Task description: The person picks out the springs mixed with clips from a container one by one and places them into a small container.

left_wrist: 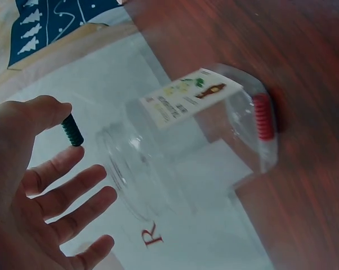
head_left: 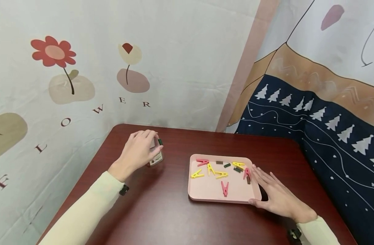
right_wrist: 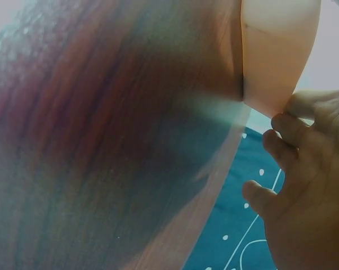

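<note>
My left hand [head_left: 138, 149] pinches a small dark green ribbed spring [left_wrist: 72, 130] between thumb and index finger, the other fingers spread. Right beside the spring in the left wrist view is the mouth of a clear jar [left_wrist: 186, 157] with a paper label. A red ribbed spring [left_wrist: 263, 117] shows at the jar's bottom end. My right hand [head_left: 277, 194] rests at the right side of a pink tray [head_left: 205, 192], fingers extended along the rim and thumb at its near corner. Yellow clothespins [head_left: 221, 174], red clothespins [head_left: 225, 189] and several dark springs [head_left: 227, 165] lie in the tray.
Everything stands on a dark reddish-brown table [head_left: 162, 211]. A pale curtain [head_left: 181, 61] with printed flowers hangs behind it, and a navy cloth [head_left: 327, 149] with white trees hangs along the right side.
</note>
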The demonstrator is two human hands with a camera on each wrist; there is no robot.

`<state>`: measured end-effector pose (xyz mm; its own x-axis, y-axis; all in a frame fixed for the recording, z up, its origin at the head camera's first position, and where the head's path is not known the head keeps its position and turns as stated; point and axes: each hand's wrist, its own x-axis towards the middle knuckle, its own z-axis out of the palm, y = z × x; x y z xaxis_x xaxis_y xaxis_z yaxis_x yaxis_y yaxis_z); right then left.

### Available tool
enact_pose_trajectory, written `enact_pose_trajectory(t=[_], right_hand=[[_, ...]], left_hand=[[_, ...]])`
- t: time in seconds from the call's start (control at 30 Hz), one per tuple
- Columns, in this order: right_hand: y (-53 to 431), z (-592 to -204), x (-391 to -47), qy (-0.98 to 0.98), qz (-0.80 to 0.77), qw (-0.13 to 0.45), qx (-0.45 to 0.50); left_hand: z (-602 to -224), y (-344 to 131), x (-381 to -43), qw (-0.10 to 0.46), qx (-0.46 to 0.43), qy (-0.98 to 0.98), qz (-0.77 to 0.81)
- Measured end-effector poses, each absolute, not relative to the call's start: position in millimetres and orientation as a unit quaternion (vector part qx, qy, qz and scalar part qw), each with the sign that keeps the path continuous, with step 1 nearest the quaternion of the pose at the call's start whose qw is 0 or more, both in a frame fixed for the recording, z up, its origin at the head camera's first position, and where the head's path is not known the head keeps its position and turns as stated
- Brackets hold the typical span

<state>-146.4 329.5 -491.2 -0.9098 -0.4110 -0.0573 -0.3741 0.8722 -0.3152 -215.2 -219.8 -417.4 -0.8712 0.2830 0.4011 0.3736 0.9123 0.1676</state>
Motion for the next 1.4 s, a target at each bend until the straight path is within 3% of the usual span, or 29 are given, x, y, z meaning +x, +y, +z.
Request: enact_pose_trajectory(t=[0.5, 1.4], right_hand=[[328, -490, -148, 0.965, -0.155, 0.059, -0.204], [326, -489, -144, 0.965, -0.154, 0.054, -0.205]], left_hand=[[-429, -245, -217, 0.19, -0.13, -0.963, -0.137], [-435, -246, -214, 0.192, -0.116, -0.961, -0.162]])
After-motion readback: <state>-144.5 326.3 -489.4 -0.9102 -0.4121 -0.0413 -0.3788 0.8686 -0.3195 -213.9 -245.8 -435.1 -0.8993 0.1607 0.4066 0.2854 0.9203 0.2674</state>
